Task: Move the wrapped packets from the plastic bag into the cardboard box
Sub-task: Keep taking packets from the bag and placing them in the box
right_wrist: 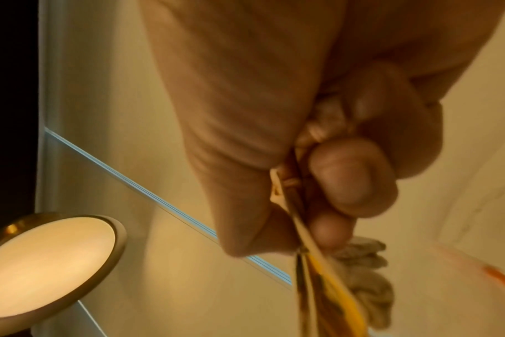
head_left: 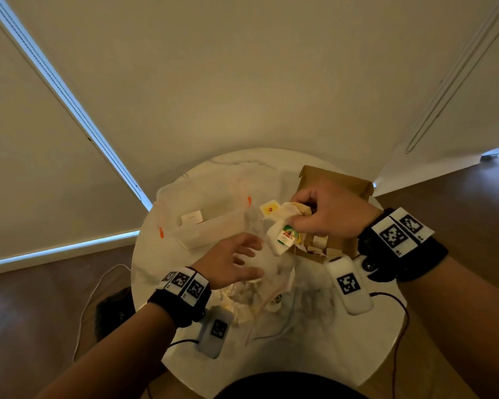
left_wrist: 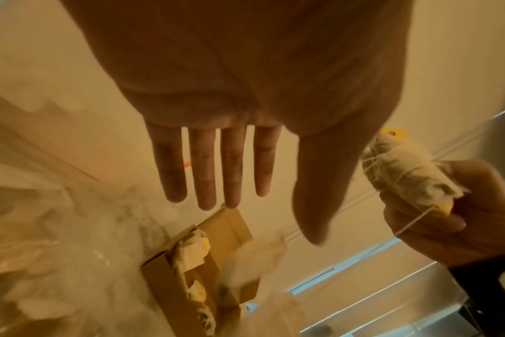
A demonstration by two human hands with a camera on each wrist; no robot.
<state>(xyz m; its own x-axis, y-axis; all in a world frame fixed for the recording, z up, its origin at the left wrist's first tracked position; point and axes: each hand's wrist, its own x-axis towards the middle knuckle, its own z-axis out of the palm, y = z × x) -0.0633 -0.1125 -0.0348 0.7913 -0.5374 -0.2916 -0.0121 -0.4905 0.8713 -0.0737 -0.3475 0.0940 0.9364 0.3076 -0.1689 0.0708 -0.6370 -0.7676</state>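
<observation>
My right hand (head_left: 303,217) grips a bunch of wrapped packets (head_left: 283,226) with strings and yellow tags, held just above the near-left corner of the open cardboard box (head_left: 337,185). From the left wrist the same packets (left_wrist: 410,168) show in the right hand (left_wrist: 453,219), and the box (left_wrist: 205,269) holds several packets inside. My left hand (head_left: 242,257) hovers open, fingers spread, over the clear plastic bag (head_left: 251,298), which lies crumpled at the table's middle with more packets in it. In the right wrist view the fingers (right_wrist: 352,177) pinch tags and strings.
The round white marble table (head_left: 213,174) carries a clear plastic container (head_left: 208,226) with orange clips at the back left. Two white tagged devices (head_left: 349,283) (head_left: 213,332) with cables lie near the front. Wooden floor surrounds the table.
</observation>
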